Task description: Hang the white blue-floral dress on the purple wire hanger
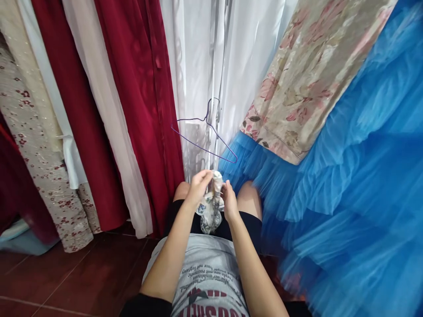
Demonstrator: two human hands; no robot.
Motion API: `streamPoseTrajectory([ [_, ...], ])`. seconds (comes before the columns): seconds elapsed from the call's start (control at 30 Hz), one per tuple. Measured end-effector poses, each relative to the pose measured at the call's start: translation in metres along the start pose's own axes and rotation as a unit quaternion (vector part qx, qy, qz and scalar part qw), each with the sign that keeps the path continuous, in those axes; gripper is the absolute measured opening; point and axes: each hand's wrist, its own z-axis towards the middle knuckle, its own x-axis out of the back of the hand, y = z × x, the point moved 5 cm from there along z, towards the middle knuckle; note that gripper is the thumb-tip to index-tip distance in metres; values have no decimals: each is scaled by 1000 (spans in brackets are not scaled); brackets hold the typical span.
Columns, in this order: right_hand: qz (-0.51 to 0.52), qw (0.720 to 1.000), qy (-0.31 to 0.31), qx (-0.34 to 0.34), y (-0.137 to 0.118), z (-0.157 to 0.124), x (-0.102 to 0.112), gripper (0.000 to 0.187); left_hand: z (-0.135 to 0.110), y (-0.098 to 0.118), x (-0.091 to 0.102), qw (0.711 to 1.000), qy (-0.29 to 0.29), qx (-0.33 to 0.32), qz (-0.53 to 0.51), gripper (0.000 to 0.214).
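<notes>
Between my hands, above my lap, is a bunched piece of whitish cloth (211, 215) with a blue and dark pattern. My left hand (198, 187) pinches its upper left side near the top. On the other side my right hand (230, 201) has its fingers closed at the cloth's right edge. The lower part of the cloth hangs loosely toward my black shorts. What kind of garment or item it is, I cannot tell. Just beyond my hands a purple wire hanger (205, 143) hangs tilted and bare, apart from both hands.
Dark red fabric (132, 88) and other long garments hang at the left. White curtains (251, 53) hang behind the hanger. At the right are a floral beige garment (297, 97) and a wide blue tulle skirt (363, 198). A grey-blue tub (39, 242) stands on the tiled floor (82, 277).
</notes>
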Motion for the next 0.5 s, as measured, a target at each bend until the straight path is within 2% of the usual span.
streamPoseTrajectory([
  [0.03, -19, 998, -56, 5, -6, -4, -8, 55, -2, 3, -12, 998, -20, -27, 49, 28],
  [0.1, -59, 988, -142, -5, -17, -14, -15, 65, -6, 4, -23, 990, -13, -72, 117, 29],
  [0.2, -182, 954, -233, -52, -31, -26, -9, 54, -9, -2, -16, 987, 41, -89, 125, 33],
  [0.27, -246, 934, -254, -48, -43, -29, -2, 43, -13, -9, -12, 991, 28, -84, 100, 34],
  [0.33, -248, 939, -239, -5, -62, -27, 1, 37, -20, -21, -14, 993, -39, -57, 97, 39],
  [0.4, -234, 946, -222, 38, -85, -23, 3, 32, -30, -37, -19, 979, -143, -2, 144, 48],
  [0.47, -247, 942, -213, 80, -108, -18, 7, 27, -40, -54, -12, 940, -222, 49, 256, 50],
  [0.5, -271, 933, -214, 99, -119, -15, 11, 25, -42, -61, -3, 913, -240, 65, 323, 48],
])
